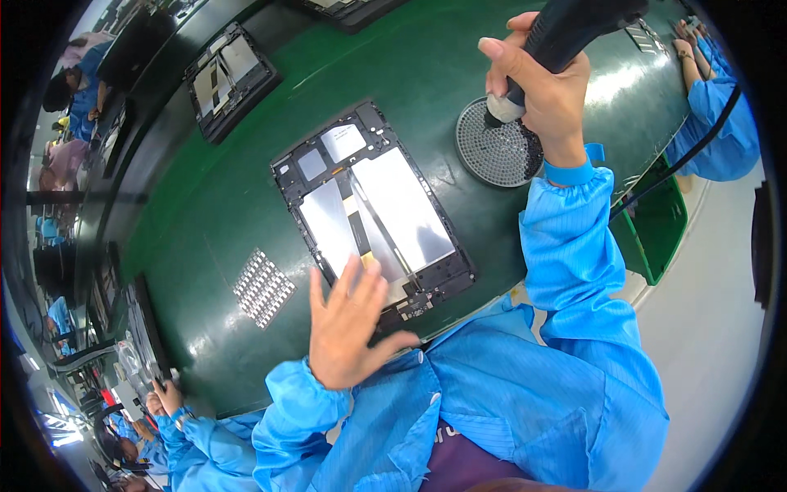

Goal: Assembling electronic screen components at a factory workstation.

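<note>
An opened tablet (418,209) with silver inner plates and a black frame lies on the green table in front of me. My left hand (351,324) is over its near edge, fingers spread, holding nothing; whether the fingertips touch it I cannot tell. My right hand (553,98) grips a black electric screwdriver (566,37) with a whitish collar. Its lower end is over a round grey dish (484,156) dotted with small holes. Small black screws (531,152) gather along the dish's right side. The very tip of the screwdriver is hard to make out.
A sheet of small silver parts (264,289) lies left of the tablet. Other opened devices (232,82) stand at the far left. A black cable (689,156) runs past my right arm, above a green bin (656,221). Co-workers' hands (166,398) show at both sides.
</note>
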